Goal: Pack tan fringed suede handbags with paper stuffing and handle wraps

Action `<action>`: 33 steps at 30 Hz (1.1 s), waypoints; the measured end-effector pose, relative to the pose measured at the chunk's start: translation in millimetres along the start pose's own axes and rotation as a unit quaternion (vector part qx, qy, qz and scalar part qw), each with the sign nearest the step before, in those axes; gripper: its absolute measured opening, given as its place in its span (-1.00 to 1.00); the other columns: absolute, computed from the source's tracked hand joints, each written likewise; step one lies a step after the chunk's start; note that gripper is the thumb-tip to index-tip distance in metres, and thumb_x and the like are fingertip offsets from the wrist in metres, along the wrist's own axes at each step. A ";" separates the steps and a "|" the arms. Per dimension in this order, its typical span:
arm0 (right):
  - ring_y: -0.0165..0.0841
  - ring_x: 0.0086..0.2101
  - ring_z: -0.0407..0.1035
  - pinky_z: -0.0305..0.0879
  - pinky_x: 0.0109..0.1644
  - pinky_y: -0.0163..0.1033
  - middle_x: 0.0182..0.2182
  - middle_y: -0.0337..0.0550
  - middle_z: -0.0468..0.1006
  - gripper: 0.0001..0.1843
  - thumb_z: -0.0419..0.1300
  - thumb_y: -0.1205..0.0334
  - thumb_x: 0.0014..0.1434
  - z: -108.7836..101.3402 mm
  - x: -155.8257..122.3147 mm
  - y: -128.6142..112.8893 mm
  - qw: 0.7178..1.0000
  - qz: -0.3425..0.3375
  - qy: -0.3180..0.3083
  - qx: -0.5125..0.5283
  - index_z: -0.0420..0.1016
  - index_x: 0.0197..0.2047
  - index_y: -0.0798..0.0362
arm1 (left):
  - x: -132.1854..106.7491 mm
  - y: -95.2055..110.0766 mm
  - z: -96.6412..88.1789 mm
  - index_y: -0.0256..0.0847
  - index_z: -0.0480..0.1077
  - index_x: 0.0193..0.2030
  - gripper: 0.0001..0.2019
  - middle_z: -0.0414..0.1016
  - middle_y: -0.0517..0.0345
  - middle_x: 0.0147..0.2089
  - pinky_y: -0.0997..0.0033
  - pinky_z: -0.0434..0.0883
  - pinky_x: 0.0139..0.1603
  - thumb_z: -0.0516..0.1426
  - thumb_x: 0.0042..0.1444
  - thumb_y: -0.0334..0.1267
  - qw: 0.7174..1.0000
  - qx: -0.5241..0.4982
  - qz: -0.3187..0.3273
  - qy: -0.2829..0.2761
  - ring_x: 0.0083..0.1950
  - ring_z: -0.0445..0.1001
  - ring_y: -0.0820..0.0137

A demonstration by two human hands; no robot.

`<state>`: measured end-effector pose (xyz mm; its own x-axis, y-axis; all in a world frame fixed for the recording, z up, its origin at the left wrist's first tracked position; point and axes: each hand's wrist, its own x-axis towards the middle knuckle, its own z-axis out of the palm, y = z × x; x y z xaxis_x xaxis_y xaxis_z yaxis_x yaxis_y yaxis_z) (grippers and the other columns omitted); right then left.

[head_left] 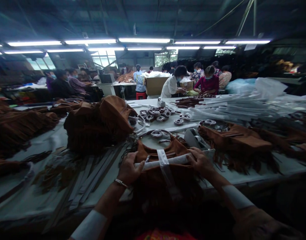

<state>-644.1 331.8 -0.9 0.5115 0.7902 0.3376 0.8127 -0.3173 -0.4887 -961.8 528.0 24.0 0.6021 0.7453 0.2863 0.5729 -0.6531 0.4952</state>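
Observation:
A brown fringed suede bag (165, 180) lies in front of me on the white table (50, 140). A white wrapped strap (167, 161) runs across its top, crossed by a strip of clear tape (165, 166). My left hand (129, 170) is closed on the strap's left end, a bracelet on the wrist. My right hand (200, 161) presses with curled fingers on the strap's right end. A tape dispenser (194, 138) stands just beyond my right hand.
Piles of brown fringed bags lie at left (98, 123) and right (240, 141). Several tape rolls (157, 115) sit mid-table, with long white wrapped strips (232, 108) at right. People work at tables behind, near a cardboard box (155, 86).

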 end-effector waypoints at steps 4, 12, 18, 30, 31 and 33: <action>-0.04 0.23 0.20 0.13 0.31 0.10 0.25 0.01 0.32 -0.61 0.08 -0.08 0.26 8.8 -6.4 -0.8 0.996 -0.058 -0.055 -0.037 0.64 -0.19 -0.04 | -12.2 -1.7 1.1 -0.12 0.50 0.06 -0.59 0.53 0.01 0.04 -0.08 0.18 0.37 0.21 0.15 0.03 0.984 0.020 0.162 -0.072 0.34 0.22 0.01; -0.04 0.25 0.19 0.18 0.30 0.02 0.28 0.09 0.18 -0.45 0.12 -0.24 0.17 16.9 -11.5 7.3 0.988 0.048 -0.141 0.049 0.55 -0.01 0.00 | -13.0 -2.4 17.2 -0.16 0.59 -0.16 -0.74 0.36 -0.06 0.15 -0.01 0.26 0.34 0.25 0.12 -0.06 0.993 0.036 0.110 -0.022 0.31 0.23 0.05; -0.18 -0.07 0.42 0.32 0.09 -0.14 -0.04 0.00 0.39 -0.60 0.27 -0.14 0.05 24.7 -11.1 1.0 0.987 0.062 -0.144 0.014 0.55 -0.24 0.03 | -4.7 31.5 5.1 -0.11 0.59 -0.21 -0.79 0.38 -0.03 0.20 -0.31 -0.05 0.39 0.29 0.06 -0.08 0.979 0.164 0.097 -0.068 0.44 0.02 -0.10; -0.22 -0.28 0.48 0.31 -0.21 -0.20 -0.32 -0.10 0.56 -0.61 0.23 -0.17 0.05 27.0 0.9 -3.9 0.974 0.093 -0.203 -0.039 0.58 -0.28 -0.01 | 97.0 26.4 10.5 -0.37 0.50 0.02 -0.64 0.49 -0.14 0.05 0.21 0.35 0.16 0.16 0.23 -0.13 0.982 0.131 0.080 -0.109 0.13 0.42 0.13; -0.22 -0.30 0.49 0.31 -0.24 -0.21 -0.35 -0.11 0.57 -0.59 0.22 -0.18 0.05 26.7 2.1 -3.2 0.972 0.094 -0.210 -0.038 0.59 -0.27 -0.02 | 101.6 23.5 10.4 -0.47 0.48 0.04 -0.63 0.48 -0.22 0.04 0.18 0.35 0.14 0.11 0.26 -0.18 0.985 0.137 0.052 -0.086 0.11 0.43 0.10; -0.22 -0.31 0.50 0.30 -0.26 -0.22 -0.37 -0.13 0.59 -0.59 0.23 -0.19 0.04 26.8 4.0 -1.9 0.971 0.098 -0.216 -0.032 0.60 -0.26 -0.03 | 104.7 21.8 10.5 -0.59 0.45 0.03 -0.62 0.46 -0.36 0.03 0.11 0.36 0.11 0.06 0.29 -0.25 0.987 0.145 0.028 -0.064 0.10 0.43 0.05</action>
<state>-651.1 349.7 -20.1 0.5044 0.8534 -0.1314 0.7344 -0.5040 -0.4546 -880.4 590.3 56.1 0.6916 0.6962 0.1922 0.6609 -0.7174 0.2204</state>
